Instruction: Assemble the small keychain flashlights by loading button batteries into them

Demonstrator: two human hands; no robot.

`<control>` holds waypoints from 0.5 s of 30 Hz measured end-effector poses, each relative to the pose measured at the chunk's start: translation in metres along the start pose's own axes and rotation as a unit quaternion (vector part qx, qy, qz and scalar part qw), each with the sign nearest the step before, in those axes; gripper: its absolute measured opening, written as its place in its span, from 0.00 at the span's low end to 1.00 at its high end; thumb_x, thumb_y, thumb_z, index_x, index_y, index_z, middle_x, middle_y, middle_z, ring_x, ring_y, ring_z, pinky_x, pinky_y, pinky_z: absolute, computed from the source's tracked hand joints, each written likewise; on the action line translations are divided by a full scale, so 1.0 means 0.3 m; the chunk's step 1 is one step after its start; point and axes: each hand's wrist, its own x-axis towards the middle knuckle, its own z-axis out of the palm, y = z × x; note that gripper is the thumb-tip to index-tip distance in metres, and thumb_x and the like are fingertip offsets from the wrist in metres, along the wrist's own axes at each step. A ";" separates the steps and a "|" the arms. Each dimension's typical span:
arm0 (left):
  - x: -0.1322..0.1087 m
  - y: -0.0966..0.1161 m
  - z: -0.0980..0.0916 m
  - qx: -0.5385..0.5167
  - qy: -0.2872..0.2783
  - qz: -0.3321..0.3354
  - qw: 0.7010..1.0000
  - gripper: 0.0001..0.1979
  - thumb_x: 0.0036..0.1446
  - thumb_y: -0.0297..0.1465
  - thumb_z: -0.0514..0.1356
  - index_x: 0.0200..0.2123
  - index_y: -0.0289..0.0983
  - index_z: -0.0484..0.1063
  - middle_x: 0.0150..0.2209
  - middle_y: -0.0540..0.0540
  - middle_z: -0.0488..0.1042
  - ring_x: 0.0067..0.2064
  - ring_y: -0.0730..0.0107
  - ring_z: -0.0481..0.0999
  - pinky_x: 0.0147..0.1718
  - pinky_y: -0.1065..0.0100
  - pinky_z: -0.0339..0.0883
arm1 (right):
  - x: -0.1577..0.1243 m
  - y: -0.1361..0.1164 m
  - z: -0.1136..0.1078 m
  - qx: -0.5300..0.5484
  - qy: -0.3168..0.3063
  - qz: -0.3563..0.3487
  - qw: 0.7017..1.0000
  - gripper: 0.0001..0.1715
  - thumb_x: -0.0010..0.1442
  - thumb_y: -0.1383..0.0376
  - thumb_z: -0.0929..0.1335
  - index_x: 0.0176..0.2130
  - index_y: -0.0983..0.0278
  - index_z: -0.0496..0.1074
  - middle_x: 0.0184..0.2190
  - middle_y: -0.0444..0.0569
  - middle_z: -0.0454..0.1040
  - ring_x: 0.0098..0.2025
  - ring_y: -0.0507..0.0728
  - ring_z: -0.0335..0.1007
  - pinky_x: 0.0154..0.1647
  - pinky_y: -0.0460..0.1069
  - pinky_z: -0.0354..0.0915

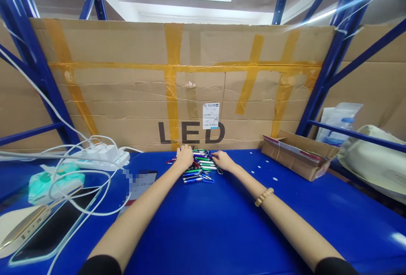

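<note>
A heap of slim metal keychain flashlights [207, 166] in blue, green, red, silver and black lies on the blue tabletop [203, 224] near the cardboard. Some have small wire-like clips at their ends. My left hand [185, 159] rests over the left back part of the heap, its fingers curled down around flashlights there; the fingertips are partly hidden. From the right side, my right hand [223, 161] reaches in, with fingers pressed together at the clip end of a flashlight. A blue flashlight [193, 179] lies at the front of the heap.
A cardboard sheet marked LED [133, 106] stands behind. To the right are an open carton [294, 156] and a pale bag [374, 161]. Leftward lie a phone [142, 184], a larger phone [60, 224], a power strip [98, 156], looping white cables and a tissue pack [53, 182].
</note>
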 end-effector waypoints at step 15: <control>0.136 -0.127 0.002 0.026 -0.048 0.018 0.998 0.15 0.60 0.33 0.55 0.49 0.35 0.65 0.48 0.42 0.68 0.45 0.63 0.72 0.42 0.57 0.68 | -0.135 0.088 -0.054 0.099 0.070 0.029 0.992 0.16 0.56 0.66 0.64 0.45 0.63 0.73 0.39 0.49 0.76 0.39 0.55 0.72 0.39 0.47 0.66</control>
